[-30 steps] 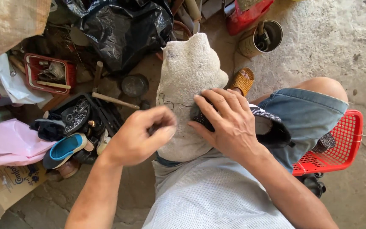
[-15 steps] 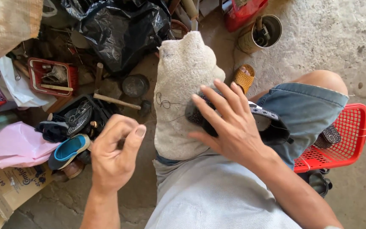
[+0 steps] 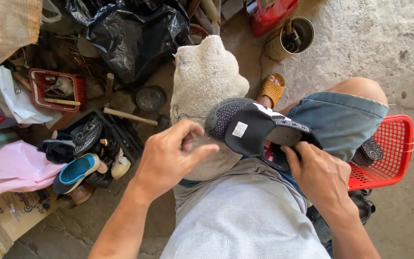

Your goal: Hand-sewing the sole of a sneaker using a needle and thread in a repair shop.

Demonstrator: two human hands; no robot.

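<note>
Right hand (image 3: 319, 177) grips the black shoe (image 3: 252, 127); left hand's (image 3: 168, 158) fingers pinch thread (image 3: 184, 116).

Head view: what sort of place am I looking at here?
Most likely an informal shoe-repair spot on a bare concrete floor. A crate of worn shoes and a hammer lie at the left, a tin of tools stands ahead, and the right hand holds a black shoe on the lap.
</note>
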